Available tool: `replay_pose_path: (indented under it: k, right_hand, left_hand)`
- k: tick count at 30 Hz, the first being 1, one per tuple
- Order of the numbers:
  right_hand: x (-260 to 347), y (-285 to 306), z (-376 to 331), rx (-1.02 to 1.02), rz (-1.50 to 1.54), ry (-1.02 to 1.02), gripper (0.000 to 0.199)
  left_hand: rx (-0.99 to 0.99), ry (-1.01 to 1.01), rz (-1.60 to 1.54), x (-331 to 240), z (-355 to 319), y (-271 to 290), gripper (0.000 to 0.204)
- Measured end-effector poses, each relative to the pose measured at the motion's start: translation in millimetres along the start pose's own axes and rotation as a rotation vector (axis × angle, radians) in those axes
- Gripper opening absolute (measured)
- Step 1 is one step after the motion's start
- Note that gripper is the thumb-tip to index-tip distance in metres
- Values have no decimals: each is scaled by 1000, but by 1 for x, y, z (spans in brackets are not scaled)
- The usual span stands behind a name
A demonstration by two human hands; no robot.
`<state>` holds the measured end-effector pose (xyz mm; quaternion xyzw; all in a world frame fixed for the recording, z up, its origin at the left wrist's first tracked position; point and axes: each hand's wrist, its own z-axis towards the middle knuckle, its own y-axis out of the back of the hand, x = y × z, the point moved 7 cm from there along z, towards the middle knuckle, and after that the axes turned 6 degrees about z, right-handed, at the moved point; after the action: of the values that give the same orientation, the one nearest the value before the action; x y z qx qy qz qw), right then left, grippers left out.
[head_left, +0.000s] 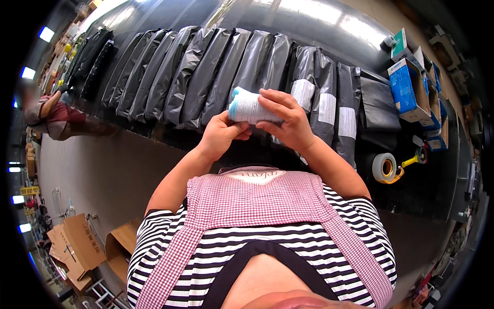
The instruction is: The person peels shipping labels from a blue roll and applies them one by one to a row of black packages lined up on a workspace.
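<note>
Both my hands hold a curled bundle of white printed labels with light blue edges (250, 109) above the near edge of a dark table. My left hand (222, 133) pinches its lower left part between thumb and fingers. On the right end, my right hand (289, 117) grips it with the fingers over the top and the thumb below. Beyond my hands, dark grey plastic mailing bags (213, 77) lie side by side in a long row. Toward the right, several bags carry white labels (326, 108).
On the right of the table lie a tape dispenser with a wide clear roll (385, 168) and blue cardboard boxes (406, 87). A person in a red apron (64, 110) stands at the far left. Brown cartons (77, 247) are on the floor at lower left.
</note>
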<state>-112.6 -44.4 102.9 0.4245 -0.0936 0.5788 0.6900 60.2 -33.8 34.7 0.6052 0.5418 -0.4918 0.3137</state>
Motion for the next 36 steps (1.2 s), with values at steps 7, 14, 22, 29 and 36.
replay_pose_path:
  k: [7,14,22,29,36]
  right_hand:
    - [9,-5,-3,21,-185,82,38]
    - [-84,-4,-3,180,599,-861,30]
    - [-136,95,30,-657,811,-651,26]
    - [-132,-3,-11,-197,-209,-263,36]
    - [-139,-14,-10,-86,-285,-265,36]
  left_hand:
    - [-38,40,36,8,-3,3,18]
    - [53,138,296,21,-2,32,18]
    - [230,40,-157,27,4,68,33]
    - [165,-329,-652,-2,64,34,52]
    - [-82,-486,-639,-54,100,116,52]
